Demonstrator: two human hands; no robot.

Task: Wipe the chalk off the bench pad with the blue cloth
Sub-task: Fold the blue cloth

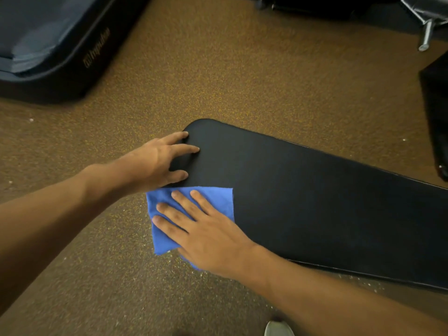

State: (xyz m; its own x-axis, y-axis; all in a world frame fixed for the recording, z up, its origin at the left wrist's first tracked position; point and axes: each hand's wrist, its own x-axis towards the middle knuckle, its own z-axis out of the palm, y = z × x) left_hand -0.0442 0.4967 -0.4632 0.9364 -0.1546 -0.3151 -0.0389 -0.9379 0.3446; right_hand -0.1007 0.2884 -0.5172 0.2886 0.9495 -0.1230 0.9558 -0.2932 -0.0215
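A long black bench pad [315, 195] runs from the centre to the right edge of the head view. Its surface looks dark, and I cannot make out chalk on it. The blue cloth [218, 200] lies over the pad's near left corner and hangs past its edge. My right hand [206, 236] presses flat on the cloth with fingers spread. My left hand [157, 161] rests on the pad's rounded left end, fingers apart, holding nothing.
Speckled brown rubber floor [218, 69] surrounds the bench, with white specks near its front edge. A dark machine base [48, 49] sits at the top left. A black block [436, 112] and a metal bar [426, 35] are at the right. A shoe tip [278, 329] shows below.
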